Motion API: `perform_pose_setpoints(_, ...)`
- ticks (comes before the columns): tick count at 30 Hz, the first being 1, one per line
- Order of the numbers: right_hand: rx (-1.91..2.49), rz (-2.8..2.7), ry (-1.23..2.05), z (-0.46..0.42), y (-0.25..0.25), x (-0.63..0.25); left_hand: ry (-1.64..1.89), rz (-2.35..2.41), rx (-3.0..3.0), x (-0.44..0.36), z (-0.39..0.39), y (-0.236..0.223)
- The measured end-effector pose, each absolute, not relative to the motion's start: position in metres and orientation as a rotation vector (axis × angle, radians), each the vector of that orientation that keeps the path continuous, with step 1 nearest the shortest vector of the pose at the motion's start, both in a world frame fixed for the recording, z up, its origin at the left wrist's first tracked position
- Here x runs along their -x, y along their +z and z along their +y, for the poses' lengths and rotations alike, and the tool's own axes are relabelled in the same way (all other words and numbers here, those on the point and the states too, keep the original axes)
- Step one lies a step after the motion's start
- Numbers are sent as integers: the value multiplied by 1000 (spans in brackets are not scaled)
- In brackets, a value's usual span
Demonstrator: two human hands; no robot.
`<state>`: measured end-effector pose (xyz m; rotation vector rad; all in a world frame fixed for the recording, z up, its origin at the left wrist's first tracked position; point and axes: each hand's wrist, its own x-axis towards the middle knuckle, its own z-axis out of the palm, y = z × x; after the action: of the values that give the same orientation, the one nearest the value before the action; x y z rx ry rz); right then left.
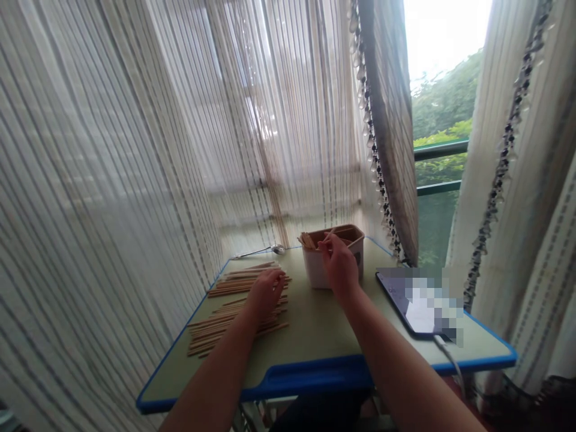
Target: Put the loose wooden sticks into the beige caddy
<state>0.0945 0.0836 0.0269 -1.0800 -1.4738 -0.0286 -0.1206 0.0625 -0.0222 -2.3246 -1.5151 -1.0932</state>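
Observation:
Wooden chopsticks (225, 329) lie in loose rows on the left half of the table, roughly parallel. Over the upper rows is my left hand (266, 289), its fingers curled and closed near the sticks' right ends; what they hold, if anything, is hidden. A white chopstick holder (315, 270) with a brown inside stands at the back, with several sticks (307, 241) leaning in its left compartment. My right hand (341, 264) is at the holder's front rim, fingers pinched on what looks like a thin wooden chopstick (332, 231) above the opening.
The pale green table (310, 336) has a blue edge and a blue front tray (319, 373). A metal spoon (276, 249) lies at the back left. On the right is a tablet (405, 306) with a white cable (450, 354). Striped curtains (288, 120) hang close behind the table.

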Motion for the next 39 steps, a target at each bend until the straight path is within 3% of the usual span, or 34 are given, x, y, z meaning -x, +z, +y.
perform_pose_setpoints(16, 1036, -1546, -48, 74, 19, -83, -982, -1637, 2311, 123, 61, -22)
perform_pose_setpoints(21, 1001, -1890, 2, 66, 6, -67, -745, -1786, 2331, 128, 64, -31)
perform_pose_setpoints(28, 1096, -2320, 250, 76, -14, -58, -762, -1777, 2476, 136, 72, -35)
perform_pose_setpoints(39, 1058, -2424, 336, 78, -22, -54, -656, -1876, 2361, 138, 71, -35)
